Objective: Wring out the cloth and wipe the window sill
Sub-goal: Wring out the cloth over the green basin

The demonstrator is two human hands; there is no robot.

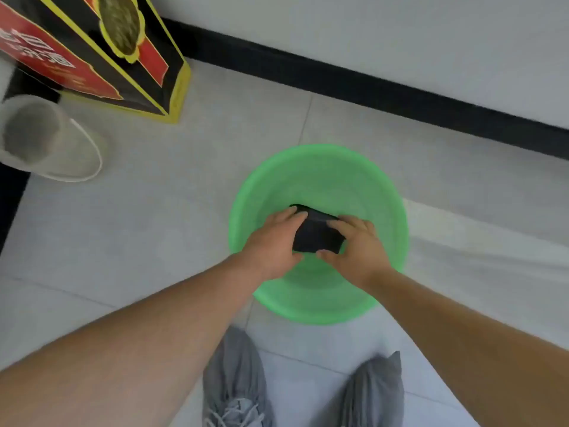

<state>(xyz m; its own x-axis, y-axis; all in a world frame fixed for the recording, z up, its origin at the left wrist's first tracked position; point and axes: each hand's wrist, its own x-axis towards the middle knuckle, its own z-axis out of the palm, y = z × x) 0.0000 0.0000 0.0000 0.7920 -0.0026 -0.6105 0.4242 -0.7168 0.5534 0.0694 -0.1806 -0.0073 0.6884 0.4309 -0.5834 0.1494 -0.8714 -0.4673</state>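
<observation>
Seen from above, a person's left hand [271,241] and right hand [358,248] both grip a dark, bunched-up wet cloth [317,234] inside a round green plastic basin [320,167] on the pale tiled floor [154,211], before grey shoes [234,383].

The room was bright, washed in even, soft daylight with no hard glare anywhere. A paler band of light lay across the floor [480,241] to the right of the green basin [317,167], and the shadows under the basin and the forearms were faint and diffuse. The whole view was soft, as if smeared by motion: the printed box [92,50] at upper left and the clear container [40,140] beside it were the blurriest. The wide lens bent the dark skirting board [369,81] and stretched the forearms at the lower corners. The dark cloth [317,232] showed almost no texture.
</observation>
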